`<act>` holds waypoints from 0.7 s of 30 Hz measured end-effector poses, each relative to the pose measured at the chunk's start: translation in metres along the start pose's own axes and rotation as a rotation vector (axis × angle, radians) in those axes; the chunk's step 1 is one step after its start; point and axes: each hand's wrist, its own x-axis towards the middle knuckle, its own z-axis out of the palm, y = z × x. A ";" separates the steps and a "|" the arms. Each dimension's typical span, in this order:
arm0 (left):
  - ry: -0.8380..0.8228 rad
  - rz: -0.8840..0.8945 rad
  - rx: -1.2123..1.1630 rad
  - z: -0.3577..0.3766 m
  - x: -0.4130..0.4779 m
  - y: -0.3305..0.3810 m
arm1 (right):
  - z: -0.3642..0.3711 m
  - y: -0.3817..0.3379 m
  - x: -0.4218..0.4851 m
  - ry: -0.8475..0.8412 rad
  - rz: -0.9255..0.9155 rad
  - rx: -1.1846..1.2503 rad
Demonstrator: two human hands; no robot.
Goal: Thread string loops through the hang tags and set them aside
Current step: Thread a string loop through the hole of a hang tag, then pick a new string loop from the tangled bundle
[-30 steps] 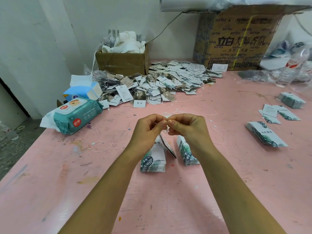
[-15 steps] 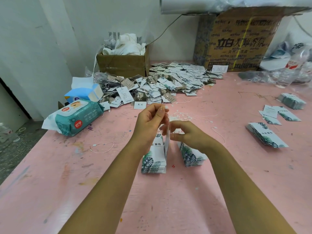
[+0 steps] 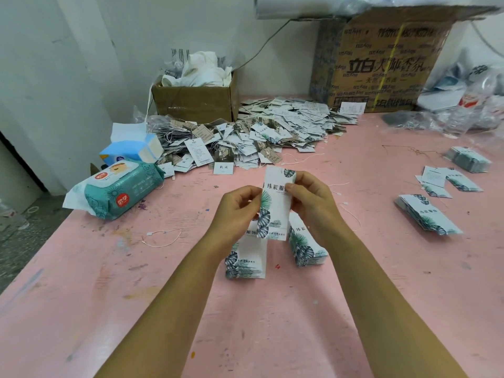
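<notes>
A white hang tag (image 3: 275,205) printed with green leaves and dark characters is held upright above the pink table, face toward me. My left hand (image 3: 237,211) pinches its left edge and my right hand (image 3: 313,203) pinches its upper right edge. Below them two stacks of the same tags lie on the table, one stack (image 3: 246,257) under my left wrist and another stack (image 3: 306,246) under my right. Loose white string loops (image 3: 162,237) lie on the table to the left, more string (image 3: 351,214) to the right. I cannot see a string on the held tag.
A large heap of strung tags (image 3: 259,135) covers the back of the pink table (image 3: 272,323). A wet-wipe pack (image 3: 117,192) and tissue pack (image 3: 133,151) sit at left. Two cardboard boxes (image 3: 195,102) stand by the wall. More tag stacks (image 3: 428,216) lie at right.
My hands have parted slightly and turned the tag from edge-on to face-on, lifting it upright between them. Before, both hands pinched close together at the tag's top.
</notes>
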 end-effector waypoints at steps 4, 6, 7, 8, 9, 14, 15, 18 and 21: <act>-0.022 -0.048 -0.129 0.004 -0.003 0.000 | 0.003 0.001 -0.004 0.118 0.028 -0.019; -0.034 -0.049 -0.148 0.006 -0.004 0.000 | 0.004 0.000 -0.005 0.166 0.020 -0.049; -0.025 -0.035 -0.140 0.007 -0.005 0.000 | 0.005 0.000 -0.005 0.180 0.015 -0.060; -0.003 -0.022 -0.141 0.008 -0.005 0.000 | 0.007 0.000 -0.006 0.188 0.014 -0.055; 0.028 -0.018 -0.154 0.011 -0.005 0.000 | 0.008 0.000 -0.008 0.189 0.024 -0.035; 0.090 -0.053 -0.229 0.023 -0.005 0.007 | 0.008 0.005 -0.019 0.157 0.079 0.055; 0.064 -0.058 -0.211 0.025 -0.004 0.009 | 0.006 0.004 -0.019 0.175 0.078 0.060; 0.004 -0.056 -0.150 0.031 -0.002 0.015 | 0.000 -0.001 -0.017 0.219 0.079 0.051; -0.035 -0.083 -0.074 0.034 0.000 0.017 | -0.011 -0.005 -0.013 0.261 0.105 0.072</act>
